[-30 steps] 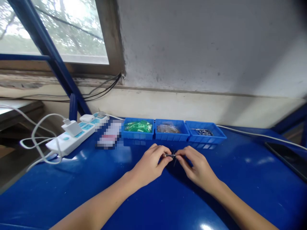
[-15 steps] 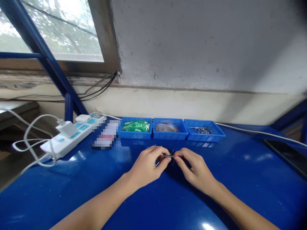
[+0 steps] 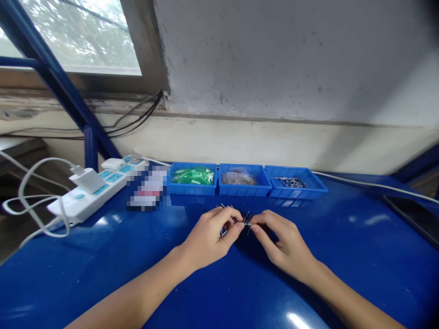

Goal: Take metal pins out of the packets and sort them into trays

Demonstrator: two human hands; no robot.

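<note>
Several slim metal pins (image 3: 247,216) lie between my two hands, dark and silvery, pointing different ways. My left hand (image 3: 210,234) is closed round some of them, with thumb and forefinger pinched together; ends poke out behind the fingers. Thumb and forefinger of my right hand (image 3: 286,242) pinch the right end of a silvery pin, close to the left fingertips. Both hands are just above the blue table (image 3: 212,297). The pins' exact shape is too small to make out, and part of the bunch is hidden by the left fingers.
Behind the hands stand three blue bins in a row: one with green packets (image 3: 194,175), one with clear plastic bags (image 3: 238,177), one with loose metal pins (image 3: 292,183). A white power strip (image 3: 77,203) with cables and a blurred flat object (image 3: 148,189) are left; a dark phone (image 3: 411,217) lies right.
The view has tilted and shifted slightly. Both hands keep their pinch at nearly the same spot, and more dark pin ends now show between them.
</note>
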